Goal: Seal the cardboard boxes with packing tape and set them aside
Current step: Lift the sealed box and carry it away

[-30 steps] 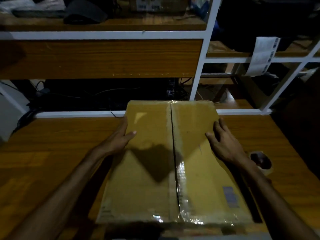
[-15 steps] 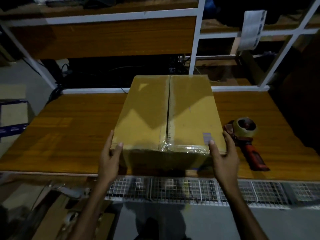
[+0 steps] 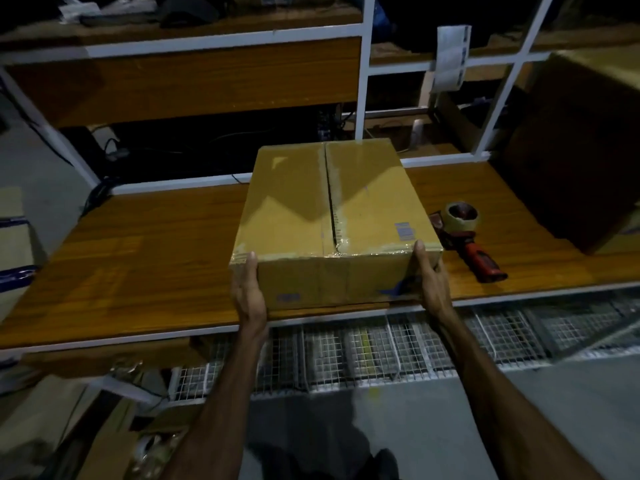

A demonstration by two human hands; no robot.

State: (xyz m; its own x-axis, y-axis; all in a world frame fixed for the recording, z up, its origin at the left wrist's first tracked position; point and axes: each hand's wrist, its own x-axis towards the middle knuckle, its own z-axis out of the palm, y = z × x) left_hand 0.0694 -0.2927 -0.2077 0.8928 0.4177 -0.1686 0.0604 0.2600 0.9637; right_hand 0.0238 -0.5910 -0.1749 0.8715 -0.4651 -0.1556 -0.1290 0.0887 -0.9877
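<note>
Fingers (image 3: 250, 268) of both hands clasp the taped, closed cardboard box (image 3: 332, 216).

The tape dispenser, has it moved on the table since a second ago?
Cannot tell. The tape dispenser lies right of the box on the table; the camera itself moved.
</note>
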